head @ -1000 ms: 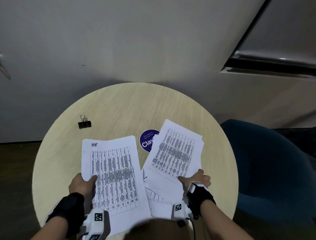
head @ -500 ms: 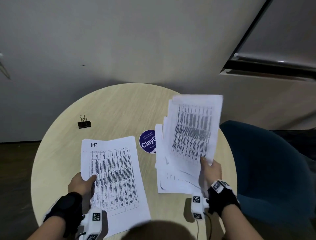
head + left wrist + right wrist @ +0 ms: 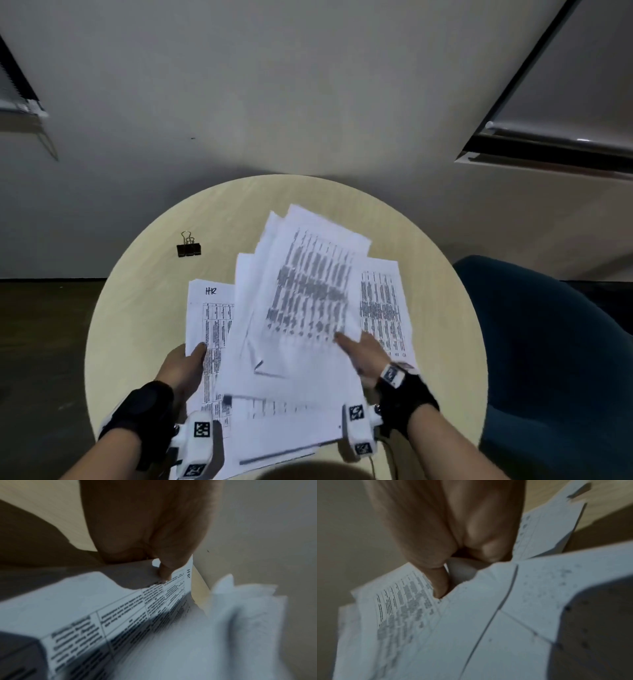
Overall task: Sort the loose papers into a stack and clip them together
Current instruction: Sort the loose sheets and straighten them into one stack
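Observation:
My left hand (image 3: 186,365) pinches the left edge of a printed sheet marked "HR" (image 3: 207,308), thumb on top; the same sheet (image 3: 120,615) fills the left wrist view under the thumb (image 3: 164,573). My right hand (image 3: 364,354) grips a fanned bundle of printed papers (image 3: 305,301), blurred, held over the HR sheet's right side. In the right wrist view its thumb (image 3: 440,586) presses on the bundle (image 3: 471,622). One more printed sheet (image 3: 382,308) lies flat on the table to the right. A black binder clip (image 3: 188,248) sits at the table's far left.
The round light-wood table (image 3: 219,212) stands against a pale wall. A dark blue chair (image 3: 548,359) is close on the right. Dark floor shows on the left. The purple sticker seen before is hidden under the papers.
My right hand lifted the right pile off the table, swung it up, then carried it left over the HR sheet. One sheet stayed on the table. The left hand kept its hold.

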{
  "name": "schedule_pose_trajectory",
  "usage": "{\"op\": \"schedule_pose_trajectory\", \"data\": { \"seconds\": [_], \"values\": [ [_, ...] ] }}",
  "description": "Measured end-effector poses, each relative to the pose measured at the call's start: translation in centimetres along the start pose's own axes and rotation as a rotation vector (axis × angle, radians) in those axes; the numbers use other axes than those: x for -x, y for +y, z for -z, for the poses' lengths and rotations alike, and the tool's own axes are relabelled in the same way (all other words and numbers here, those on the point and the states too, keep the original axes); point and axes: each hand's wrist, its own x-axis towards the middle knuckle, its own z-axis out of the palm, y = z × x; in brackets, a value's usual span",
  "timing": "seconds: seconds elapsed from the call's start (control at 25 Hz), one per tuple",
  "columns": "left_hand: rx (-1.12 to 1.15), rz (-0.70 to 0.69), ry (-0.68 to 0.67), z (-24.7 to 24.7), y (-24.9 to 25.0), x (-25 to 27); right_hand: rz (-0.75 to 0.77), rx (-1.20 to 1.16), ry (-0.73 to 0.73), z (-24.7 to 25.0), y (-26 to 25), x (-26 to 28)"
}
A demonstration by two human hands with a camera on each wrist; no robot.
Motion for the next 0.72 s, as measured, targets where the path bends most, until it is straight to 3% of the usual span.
{"op": "schedule_pose_trajectory", "data": {
  "seconds": [0.08,0.2,0.24,0.4,0.48,0.6,0.72],
  "values": [
    [-0.005,0.026,0.011,-0.1,0.1,0.6,0.019,0.363,0.028,-3.5,0.8,0.2],
    [0.0,0.042,-0.008,-0.3,-0.5,0.6,0.008,0.382,0.17,-6.0,1.4,0.7],
    [0.014,0.047,-0.031,-0.2,-0.5,0.6,0.066,0.413,0.203,-6.3,1.6,0.4],
    [-0.054,-0.062,-0.087,-0.3,-0.2,0.8,0.116,0.633,0.121,-6.9,1.5,0.6],
    [-0.039,-0.135,-0.105,-0.6,0.5,1.1,0.102,0.525,0.068,-6.8,0.7,0.8],
    [0.031,-0.228,-0.206,-0.2,3.4,2.3,-0.012,0.087,-0.003,-5.9,0.0,-0.5],
    [-0.03,-0.461,-0.286,0.6,7.9,4.1,0.088,-0.303,-0.092,-4.8,-5.4,1.9]
  ]
}}
